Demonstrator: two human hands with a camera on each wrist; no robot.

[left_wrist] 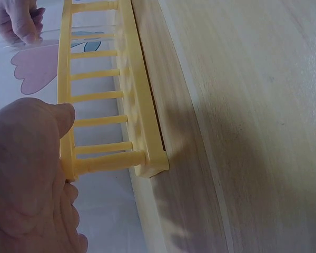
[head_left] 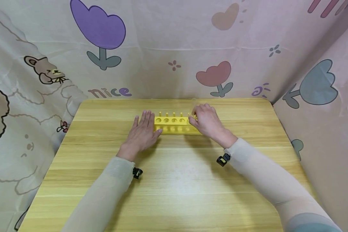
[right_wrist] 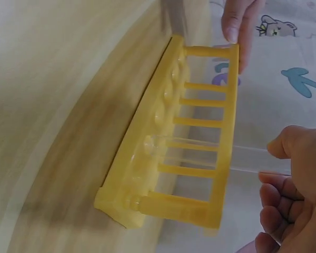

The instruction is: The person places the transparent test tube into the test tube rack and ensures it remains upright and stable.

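A yellow test tube rack (head_left: 174,120) stands upright near the back of the table, with round holes in its top plate and a row of thin pegs behind. My left hand (head_left: 142,132) rests against its left end, fingers straight, the thumb at the front edge of the top plate. At the right end, my right hand (head_left: 210,120) pinches a clear test tube (right_wrist: 250,158) near its upper part between thumb and fingers. In the right wrist view the tube passes through the top plate, its lower end over the base's dimples.
The rack stands on a wood-grain table (head_left: 174,180). A printed curtain (head_left: 162,35) with flowers hangs right behind the table's back edge and along both sides. Each wrist wears a small black camera mount.
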